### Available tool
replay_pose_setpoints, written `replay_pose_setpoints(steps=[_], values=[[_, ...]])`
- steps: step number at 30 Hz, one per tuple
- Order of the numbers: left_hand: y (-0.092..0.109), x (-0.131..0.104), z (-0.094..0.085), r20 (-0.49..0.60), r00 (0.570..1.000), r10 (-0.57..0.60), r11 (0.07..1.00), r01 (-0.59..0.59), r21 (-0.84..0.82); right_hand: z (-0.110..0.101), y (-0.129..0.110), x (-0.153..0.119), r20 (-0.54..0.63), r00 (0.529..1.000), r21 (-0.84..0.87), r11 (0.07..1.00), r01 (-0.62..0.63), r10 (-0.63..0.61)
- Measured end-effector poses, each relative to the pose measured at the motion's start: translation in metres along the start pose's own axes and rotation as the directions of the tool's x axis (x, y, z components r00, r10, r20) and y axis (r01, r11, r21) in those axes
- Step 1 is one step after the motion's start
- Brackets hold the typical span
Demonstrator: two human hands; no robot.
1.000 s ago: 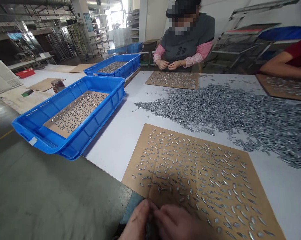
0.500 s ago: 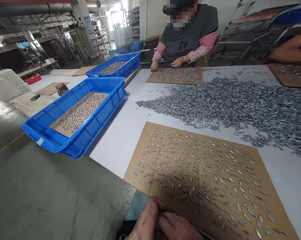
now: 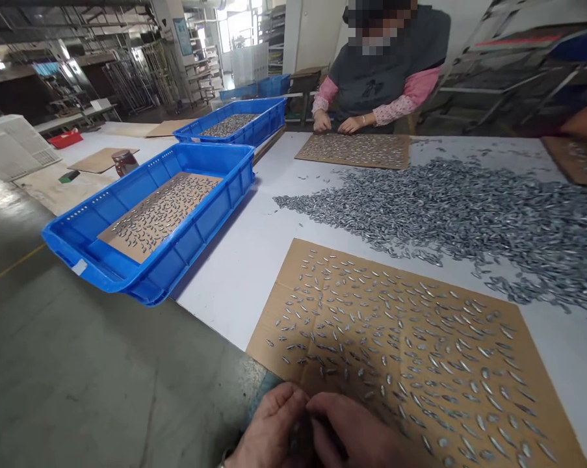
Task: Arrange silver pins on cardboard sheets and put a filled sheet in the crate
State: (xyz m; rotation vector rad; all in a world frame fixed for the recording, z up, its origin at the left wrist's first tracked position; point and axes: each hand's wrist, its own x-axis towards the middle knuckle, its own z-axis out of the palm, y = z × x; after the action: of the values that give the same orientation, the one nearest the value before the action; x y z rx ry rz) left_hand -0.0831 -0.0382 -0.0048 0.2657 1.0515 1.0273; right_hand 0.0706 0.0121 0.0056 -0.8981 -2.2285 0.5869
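Observation:
At the bottom centre, my left hand [image 3: 274, 426] and my right hand [image 3: 354, 429] are close together with curled fingers, at the near edge of a brown cardboard sheet [image 3: 286, 292]. Both are closed; whatever lies between the fingers is dark and too hidden to name. Many small silvery, spindle-shaped pieces [image 3: 427, 342] lie spaced out over the cardboard. Beyond it, a large heap of similar grey pieces [image 3: 444, 201] spreads across the white table [image 3: 225, 286] to the right.
A blue crate [image 3: 186, 250] at the left holds a cardboard sheet with pieces; another blue crate [image 3: 268, 121] stands behind. Across the table a person [image 3: 376, 78] has both hands at another cardboard sheet [image 3: 352, 149]. Someone's arm [image 3: 586, 123] shows at the right.
My hands have risen slightly, and the right hand's fingers now meet the left fingertips. The person opposite has brought their hands closer together. The view has shifted slightly.

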Motion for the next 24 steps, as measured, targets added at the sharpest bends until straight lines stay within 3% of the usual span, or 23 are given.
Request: replay_pose_setpoints(steps=[4, 11, 17, 24], values=[[0.004, 0.003, -0.001, -0.041, 0.997, 0.066, 0.998, -0.066, 0.001, -0.002, 0.003, 0.021, 0.032, 0.999, 0.026, 1.0, 0.01, -0.011], [0.02, 0.007, 0.004, -0.116, 0.984, 0.135, 0.983, -0.118, 0.14, -0.007, 0.012, 0.041, 0.215, 0.976, 0.003, 0.999, 0.038, -0.037], [0.021, 0.006, 0.003, -0.141, 0.987, 0.083, 0.996, -0.079, 0.031, 0.013, 0.043, 0.063, 0.077, 0.993, -0.26, 0.964, -0.063, 0.085], [0.012, 0.011, -0.006, -0.112, 0.991, 0.069, 0.998, -0.069, 0.007, 0.038, 0.06, 0.073, 0.123, 0.987, -0.384, 0.922, -0.044, 0.099]])
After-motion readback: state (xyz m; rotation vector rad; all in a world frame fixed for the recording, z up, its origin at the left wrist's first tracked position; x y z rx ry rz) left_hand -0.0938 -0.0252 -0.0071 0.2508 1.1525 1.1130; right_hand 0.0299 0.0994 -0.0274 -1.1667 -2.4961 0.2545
